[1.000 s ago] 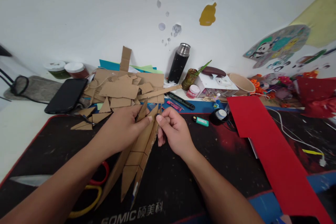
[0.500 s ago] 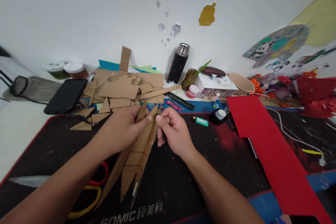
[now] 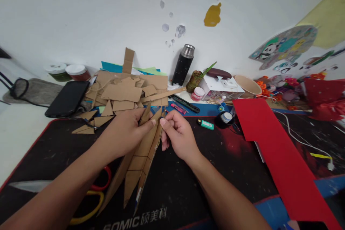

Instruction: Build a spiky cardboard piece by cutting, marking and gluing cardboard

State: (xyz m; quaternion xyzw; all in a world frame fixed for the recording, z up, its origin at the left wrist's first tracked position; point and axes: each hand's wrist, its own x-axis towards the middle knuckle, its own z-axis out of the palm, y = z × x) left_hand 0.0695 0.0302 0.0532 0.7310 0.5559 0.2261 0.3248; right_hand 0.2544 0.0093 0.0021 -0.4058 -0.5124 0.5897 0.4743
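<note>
Long pointed strips of folded cardboard [image 3: 138,163] stand tilted over the dark desk mat, their tips toward me and away from me. My left hand [image 3: 129,129] is closed around the cardboard's left side, thumb lying along its inner face. On the right edge near the far end, my right hand [image 3: 176,131] pinches the cardboard between thumb and fingers. A tiny dark spot shows by the right thumb tip; I cannot make out what it is. Beneath my left forearm lie scissors [image 3: 94,208] with red and yellow handles, partly hidden by the arm.
Cardboard scraps [image 3: 121,91] are heaped at the back left beside a black phone [image 3: 67,99]. A black flask [image 3: 183,64], a utility knife [image 3: 185,104] and a green lighter-like item [image 3: 206,124] lie beyond my hands. Red card [image 3: 280,161] stretches along the right.
</note>
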